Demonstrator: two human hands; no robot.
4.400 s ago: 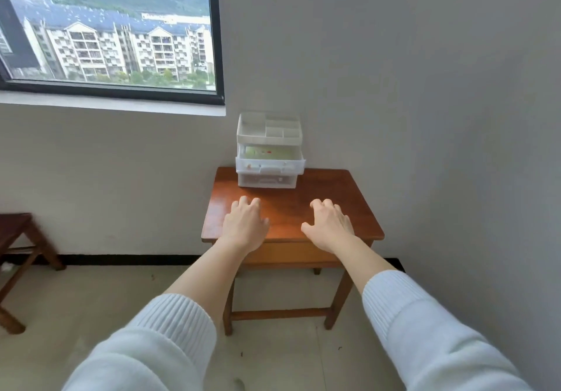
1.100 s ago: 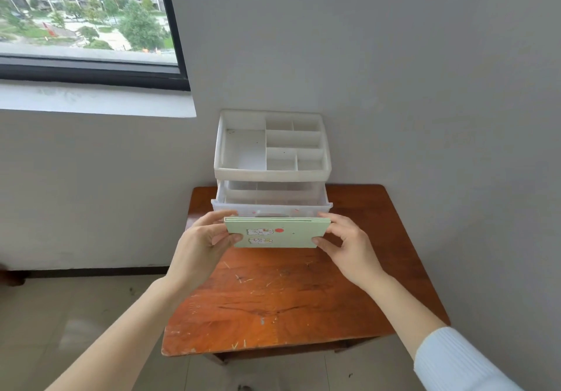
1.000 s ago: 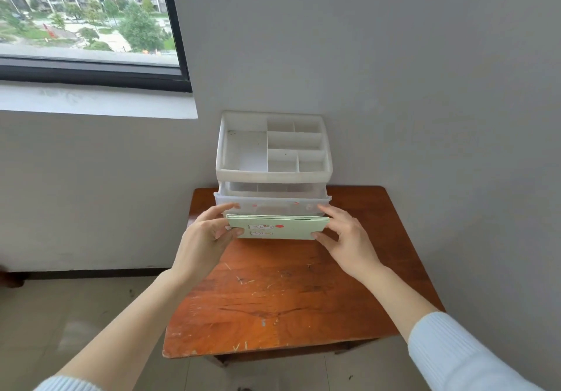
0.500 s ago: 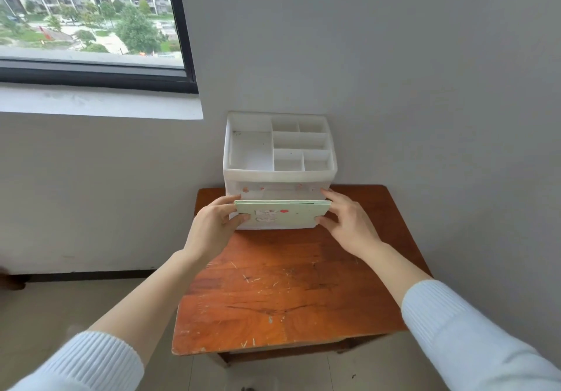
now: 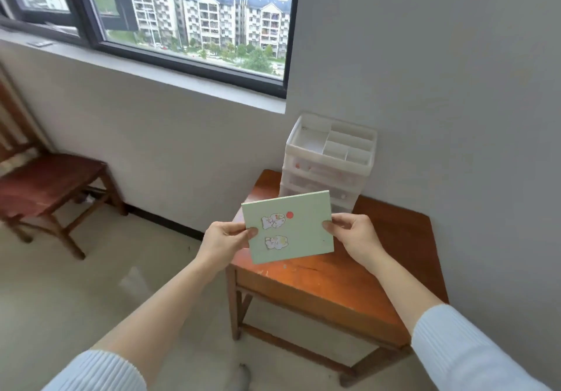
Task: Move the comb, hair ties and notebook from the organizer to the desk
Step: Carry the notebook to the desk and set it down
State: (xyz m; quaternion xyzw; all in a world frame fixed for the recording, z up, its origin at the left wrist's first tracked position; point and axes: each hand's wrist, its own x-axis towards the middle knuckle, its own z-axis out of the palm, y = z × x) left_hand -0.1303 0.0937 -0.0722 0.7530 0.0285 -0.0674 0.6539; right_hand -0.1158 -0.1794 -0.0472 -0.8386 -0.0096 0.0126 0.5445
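**Notebook lifted clear of the organizer, held up over the desk**

Since half a second ago the notebook (image 5: 288, 230) has come away from the organizer's front and now faces the camera, its pale green cover tilted, raised in the air above the near left part of the desk (image 5: 391, 239). The view has also swung, so the window (image 5: 194, 17) and a wooden chair (image 5: 45, 190) at the left now show.

The desk stands in the corner against the grey wall. At its back sits the white organizer (image 5: 328, 160), its top tray divided into compartments, its drawers pushed in; small coloured items show faintly through the translucent fronts, too blurred to name.

The left hand (image 5: 226, 237) pinches the notebook's left edge, thumb on the cover. The right hand (image 5: 353, 236) pinches the right edge the same way. Two pale stickers and a red dot mark the cover.
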